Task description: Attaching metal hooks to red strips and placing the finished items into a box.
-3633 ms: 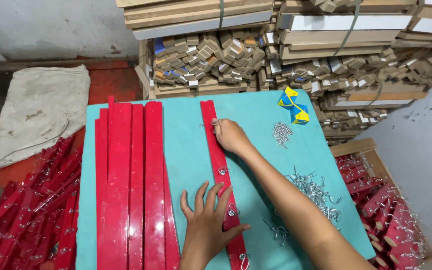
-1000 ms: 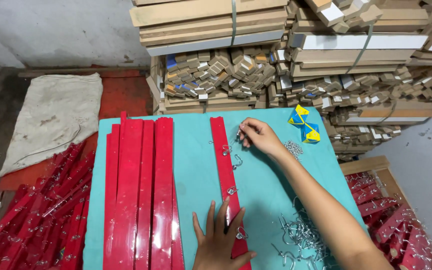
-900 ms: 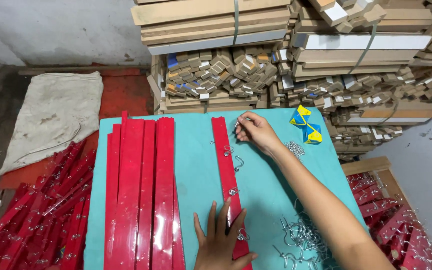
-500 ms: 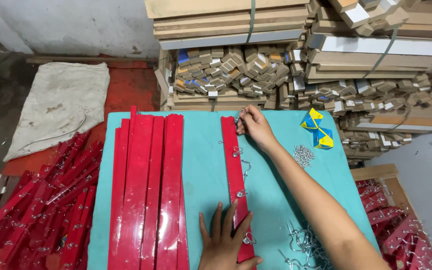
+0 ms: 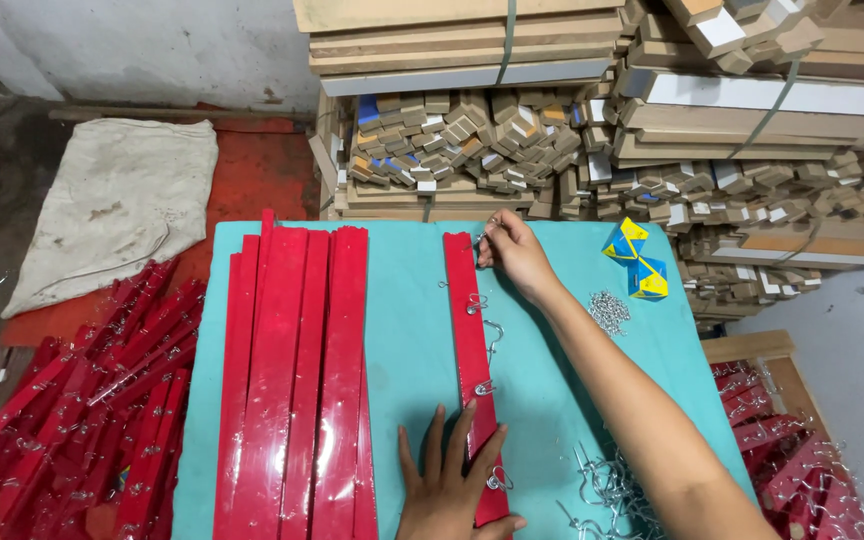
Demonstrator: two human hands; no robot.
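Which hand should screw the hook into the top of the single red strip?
Probably the right hand: it is already at the far end of the red strip, pinching a small metal hook. The left hand lies flat on the near end, pinning the strip down.

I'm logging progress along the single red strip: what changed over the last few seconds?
The right hand moved from mid-strip up to the far end of the single red strip, pinching a metal hook there. Hooks now sit along the strip. The left hand stayed flat on its near end; the red stack stayed put.
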